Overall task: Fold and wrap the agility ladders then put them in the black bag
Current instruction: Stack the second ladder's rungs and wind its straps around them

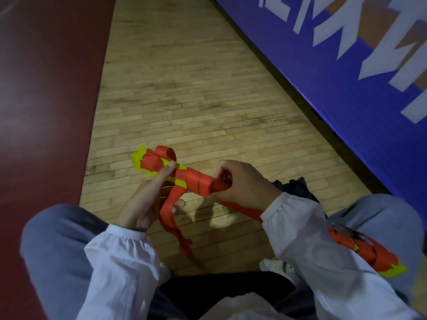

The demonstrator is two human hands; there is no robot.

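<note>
The ladder [184, 179], flat yellow rungs bound in red woven strap [171, 218], is held at centre above the plank floor [184, 88]. The left hand [143, 204] grips it from below, with the index finger straight on top. The right hand [245, 183] has its fingers pressed together and they pinch the strap. Open floor runs to 12 o'clock, between a blue banner [346, 77] at 2 and a dark red zone [46, 88] at 9. A second ladder [369, 255] lies at 4, and the bag [298, 185] at 3.

We see one yellow ladder bundle [182, 177], half-wrapped in red strap [168, 218], mid-scene; a wrapped second bundle [369, 255] lies near right.
</note>
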